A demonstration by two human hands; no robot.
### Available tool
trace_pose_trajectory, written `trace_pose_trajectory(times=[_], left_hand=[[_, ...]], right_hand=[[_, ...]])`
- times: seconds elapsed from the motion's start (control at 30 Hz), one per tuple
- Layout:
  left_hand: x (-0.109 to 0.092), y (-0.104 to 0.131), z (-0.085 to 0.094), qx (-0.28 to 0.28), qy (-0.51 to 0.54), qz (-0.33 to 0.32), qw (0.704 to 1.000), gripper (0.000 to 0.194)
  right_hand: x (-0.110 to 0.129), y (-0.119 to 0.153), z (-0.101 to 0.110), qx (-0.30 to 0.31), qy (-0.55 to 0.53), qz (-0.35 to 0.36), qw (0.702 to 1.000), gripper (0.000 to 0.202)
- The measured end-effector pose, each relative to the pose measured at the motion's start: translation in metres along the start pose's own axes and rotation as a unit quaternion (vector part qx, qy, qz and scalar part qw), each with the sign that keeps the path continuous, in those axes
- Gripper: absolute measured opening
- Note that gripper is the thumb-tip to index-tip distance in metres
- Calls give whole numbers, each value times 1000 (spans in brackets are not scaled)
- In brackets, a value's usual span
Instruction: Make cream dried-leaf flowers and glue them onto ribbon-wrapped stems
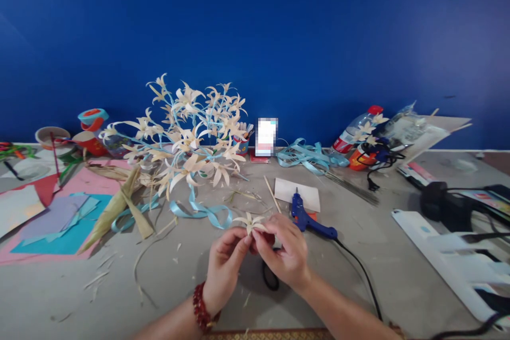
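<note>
Behind the gray bench (358, 281) is a blue wall (255, 21). Over its near middle, the left hand (227, 263) and right hand (290, 255) pinch a pale flower (249, 223), maybe shaping it; the next move needs a soft touch.

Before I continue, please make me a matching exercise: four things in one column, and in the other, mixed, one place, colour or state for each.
Things:
1. glue gun
2. bracelet
3. nearest flower
4. bottle

Descriptions:
A. topped with a red cap
B. held between left hand and right hand
C. blue, with a black cord
D. dark red beads

Pairs: 1-C, 2-D, 3-B, 4-A
</note>
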State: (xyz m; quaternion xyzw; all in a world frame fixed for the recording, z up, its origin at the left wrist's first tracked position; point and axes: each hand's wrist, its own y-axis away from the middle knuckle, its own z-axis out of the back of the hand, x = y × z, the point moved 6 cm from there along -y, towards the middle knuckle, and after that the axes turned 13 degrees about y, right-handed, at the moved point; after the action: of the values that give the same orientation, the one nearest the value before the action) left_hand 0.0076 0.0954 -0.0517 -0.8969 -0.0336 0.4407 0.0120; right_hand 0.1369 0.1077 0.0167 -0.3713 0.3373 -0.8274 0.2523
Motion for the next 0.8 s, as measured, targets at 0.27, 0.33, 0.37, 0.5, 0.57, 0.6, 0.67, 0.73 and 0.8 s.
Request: trace_pose_trajectory(times=[0.27, 0.33, 0.37, 0.5, 0.57, 0.6, 0.67, 0.73, 0.8], left_hand=[[2, 0, 4, -28, 0, 13, 1000, 15], [1, 0, 4, -36, -2, 12, 999, 15], [1, 0, 4, -38, -2, 10, 999, 14], [-2, 0, 3, -30, -33, -5, 999, 12], [-5, 0, 2, -24, -56, -19, 998, 14], [-6, 0, 2, -22, -64, -25, 997, 14], [-7, -1, 2, -23, -67, -35, 997, 14], [-6, -1, 2, -24, -60, -32, 997, 14], [-5, -1, 1, -23, -48, -22, 998, 13]], right_hand=[[0, 0, -3, 6, 12, 5, 1000, 9], [0, 0, -4, 10, 11, 7, 1000, 9], [0, 0, -4, 10, 12, 11, 1000, 10], [4, 0, -3, 4, 29, 39, 999, 12], [5, -2, -3, 12, 35, 47, 998, 12], [7, -3, -3, 17, 34, 52, 998, 12], [10, -5, 0, 20, 24, 65, 997, 12], [13, -8, 3, 14, 3, 81, 997, 14], [13, -9, 7, 1, -15, 84, 996, 17]])
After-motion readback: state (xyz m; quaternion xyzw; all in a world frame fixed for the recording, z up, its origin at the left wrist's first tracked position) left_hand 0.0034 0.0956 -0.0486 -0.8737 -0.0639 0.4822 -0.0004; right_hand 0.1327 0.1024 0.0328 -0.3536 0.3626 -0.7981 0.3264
